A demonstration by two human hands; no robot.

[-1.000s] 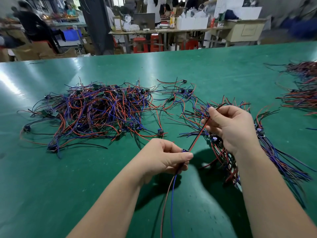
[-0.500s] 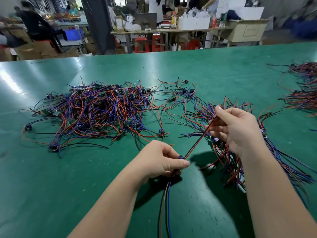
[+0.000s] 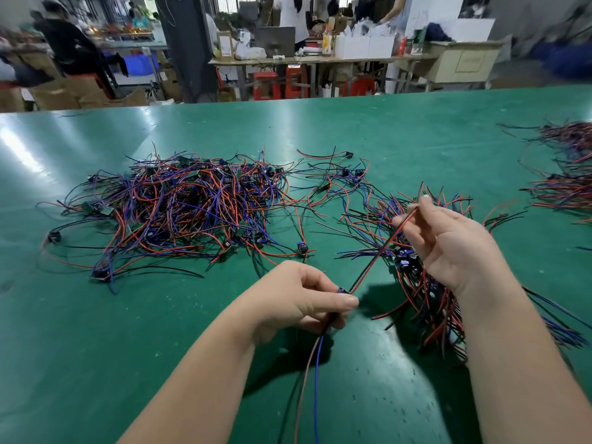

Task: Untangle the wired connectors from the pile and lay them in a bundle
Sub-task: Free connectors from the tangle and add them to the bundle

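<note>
Here left hand (image 3: 294, 299), right hand (image 3: 448, 245) hold one connector (image 3: 374, 261).

From my remote seat, I see a smooth bench (image 3: 384, 129) topped with a glossy, light-streaked green mat, and tangled wires (image 3: 179, 206) sheathed in shiny plastic insulation.

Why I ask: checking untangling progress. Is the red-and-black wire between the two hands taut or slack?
Taut: the red-and-black wire runs straight, without sag, from the left hand, which pinches it, up to the right hand.
</note>
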